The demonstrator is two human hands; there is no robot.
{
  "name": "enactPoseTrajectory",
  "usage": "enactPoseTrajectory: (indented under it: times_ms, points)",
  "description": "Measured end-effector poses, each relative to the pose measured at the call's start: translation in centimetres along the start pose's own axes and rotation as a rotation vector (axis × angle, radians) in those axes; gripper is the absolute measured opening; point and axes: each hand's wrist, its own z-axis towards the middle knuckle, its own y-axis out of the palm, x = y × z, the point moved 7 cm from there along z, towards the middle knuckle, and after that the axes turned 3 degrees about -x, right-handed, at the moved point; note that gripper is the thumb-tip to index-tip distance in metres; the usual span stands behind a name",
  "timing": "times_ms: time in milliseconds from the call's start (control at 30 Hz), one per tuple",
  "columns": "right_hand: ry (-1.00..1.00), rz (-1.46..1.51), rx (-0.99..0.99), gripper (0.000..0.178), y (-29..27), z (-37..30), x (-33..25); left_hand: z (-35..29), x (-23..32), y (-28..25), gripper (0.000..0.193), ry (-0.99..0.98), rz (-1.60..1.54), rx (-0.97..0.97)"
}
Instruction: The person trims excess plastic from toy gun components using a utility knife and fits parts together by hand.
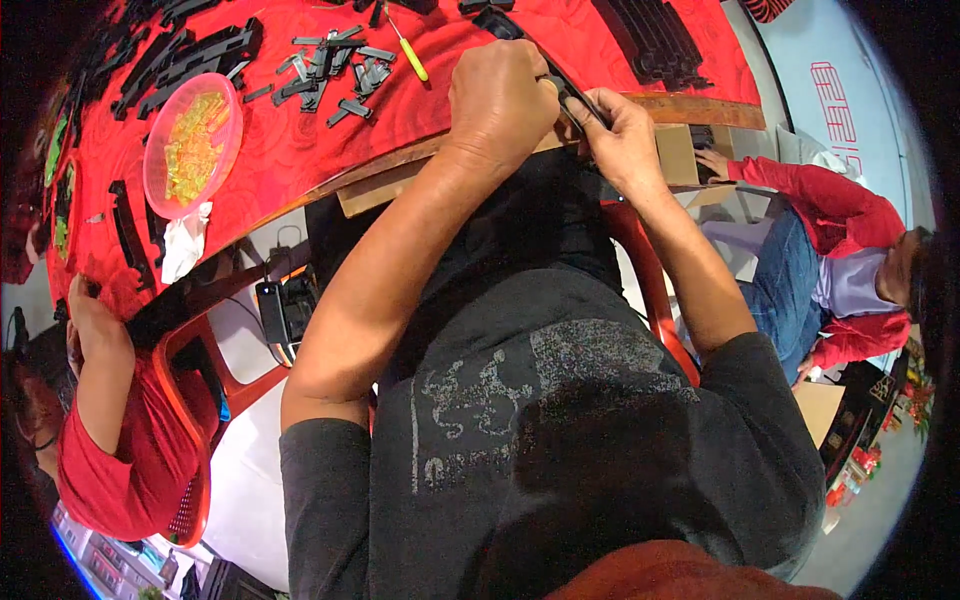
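Observation:
At the table's front edge a long, narrow black plastic piece (500, 25) lies slantwise between my hands. My right hand (625, 145) is closed on its near end, with the thumb lying along the top. My left hand (498, 100) is curled into a fist against the piece's left side. What sits inside that fist is hidden from view. Left of the fist, on the red cloth, are a screwdriver with a yellow handle (413, 62) and a loose heap of small grey-black parts (325, 68).
A pink bowl (152, 170) of translucent yellow pieces stands on the red-covered table (275, 165). Black strips are stacked at the back left and back right (655, 45). A cardboard box (677, 153) is below the edge. Co-workers sit at left (130, 460) and right (850, 220).

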Motion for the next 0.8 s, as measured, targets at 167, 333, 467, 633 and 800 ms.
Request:
enactPoseTrajectory:
  times_ms: [167, 333, 467, 633, 800]
  points:
    - [-0.016, 0.035, 0.014, 0.022, -0.1, -0.1, -0.8, -0.3, 0.8, -0.3, 0.009, -0.006, 0.091, 0.016]
    - [0.006, -0.035, 0.015, 0.022, -0.1, -0.3, -1.1, -0.8, 1.2, -0.6, 0.009, -0.006, 0.117, 0.035]
    - [-0.01, -0.003, 0.027, 0.022, 0.1, -0.1, -0.8, -1.0, 1.0, -0.5, 0.009, 0.007, 0.145, 0.06]
    - [-0.007, -0.019, 0.02, 0.02, 0.0, -0.1, -1.2, -0.7, 1.2, -1.1, 0.009, 0.027, 0.149, 0.049]
    - [-0.02, 0.014, 0.021, 0.019, 0.1, -0.1, -0.9, 0.2, 0.3, -0.6, 0.009, 0.054, 0.08, 0.013]
